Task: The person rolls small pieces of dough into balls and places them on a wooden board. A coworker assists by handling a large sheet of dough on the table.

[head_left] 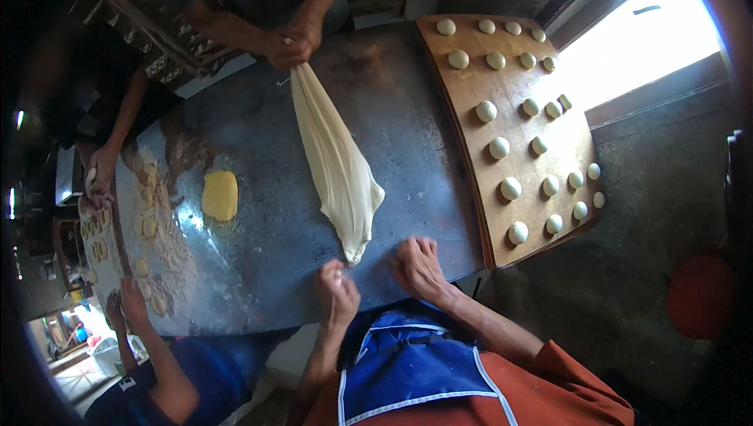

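A long stretched sheet of pale dough [337, 163] runs down the middle of the dark metal table [423, 191], narrow at its far end and wider toward me. The co-worker across the table grips its far end with both hands [294, 45]. Its near tip lies between my two hands. My left hand [337, 296] is curled closed just left of that tip, slightly blurred, with no dough visible in it. To the right, my right hand [422, 267] is closed with fingers bent, over the table's near edge and apart from the dough; nothing shows in it.
At the right, a wooden board [471, 175] carries several round dough balls [511, 188]. A yellow slab [220, 195] lies left of the dough, near scattered flour [176, 261] and small dough pieces [149, 227]. Other co-workers' hands [135, 300] work at the left end.
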The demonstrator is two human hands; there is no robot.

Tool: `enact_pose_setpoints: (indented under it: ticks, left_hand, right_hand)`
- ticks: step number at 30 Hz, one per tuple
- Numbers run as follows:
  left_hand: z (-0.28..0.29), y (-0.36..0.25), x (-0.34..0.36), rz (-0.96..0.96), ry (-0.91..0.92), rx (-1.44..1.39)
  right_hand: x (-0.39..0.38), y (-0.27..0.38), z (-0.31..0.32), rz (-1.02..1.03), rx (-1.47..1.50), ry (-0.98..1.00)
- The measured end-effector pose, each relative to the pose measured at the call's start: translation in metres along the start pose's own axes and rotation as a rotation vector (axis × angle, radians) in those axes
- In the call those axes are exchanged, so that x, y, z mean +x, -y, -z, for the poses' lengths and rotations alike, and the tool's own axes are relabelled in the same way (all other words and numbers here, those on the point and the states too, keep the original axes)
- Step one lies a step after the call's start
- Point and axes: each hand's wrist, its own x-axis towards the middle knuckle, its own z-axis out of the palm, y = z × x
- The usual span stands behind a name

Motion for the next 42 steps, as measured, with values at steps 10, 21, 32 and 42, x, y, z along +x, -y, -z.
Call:
enact_pose_setpoints:
  ticks: [10,21,32,42]
  left_hand:
    - [0.011,0.01,0.024,0.129,-0.057,-0.063]
    - [0.001,0.018,0.016,0.148,-0.191,-0.023]
    - [0.015,0.023,0.009,0.054,-0.139,-0.046]
    - [0.027,0.035,-0.009,-0.1,-0.095,0.035]
  right_hand:
    - [0.044,0.017,0.006,-0.068,0.144,-0.076]
    - [0.041,0.016,0.006,-0.128,0.261,-0.107]
    - [0.025,-0.027,0.018,0.208,0.143,-0.038]
    - [0.023,-0.021,0.006,0.157,0.448,-0.07]
